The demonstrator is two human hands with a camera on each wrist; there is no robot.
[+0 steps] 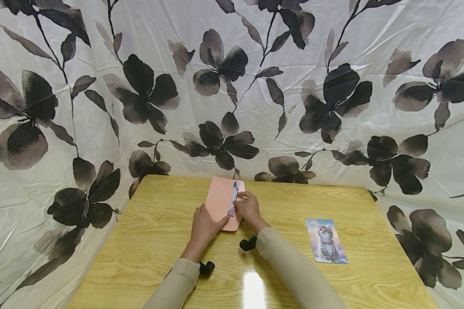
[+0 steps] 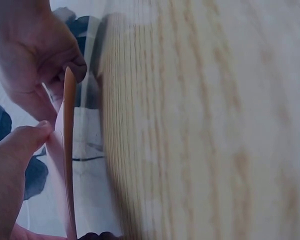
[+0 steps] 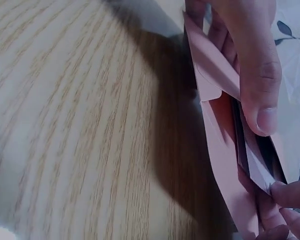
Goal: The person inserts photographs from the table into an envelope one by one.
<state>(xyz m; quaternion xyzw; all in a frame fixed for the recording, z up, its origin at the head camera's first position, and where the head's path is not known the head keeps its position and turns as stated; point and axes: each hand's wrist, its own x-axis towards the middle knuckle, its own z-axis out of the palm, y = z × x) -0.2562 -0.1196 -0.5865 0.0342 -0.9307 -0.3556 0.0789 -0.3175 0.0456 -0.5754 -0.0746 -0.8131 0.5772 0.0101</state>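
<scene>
A pink envelope (image 1: 218,195) is held up over the far side of the table, its open flap toward the right. A picture card (image 1: 233,199) with pale and bluish print lies partly inside, a strip of it showing at the opening. My left hand (image 1: 206,225) grips the envelope's near left side, its thumb on the front by the opening. My right hand (image 1: 249,208) pinches the card's exposed edge. In the right wrist view, the right fingertips (image 3: 290,194) meet the card (image 3: 257,167) between the envelope's pink walls, with the left thumb (image 3: 266,120) just above.
A kitten picture card (image 1: 326,241) lies flat on the wooden table (image 1: 158,253), to the right of my right forearm. Black wrist cameras (image 1: 248,243) hang at both cuffs. Flower-printed cloth (image 1: 274,107) encloses the table's back and sides.
</scene>
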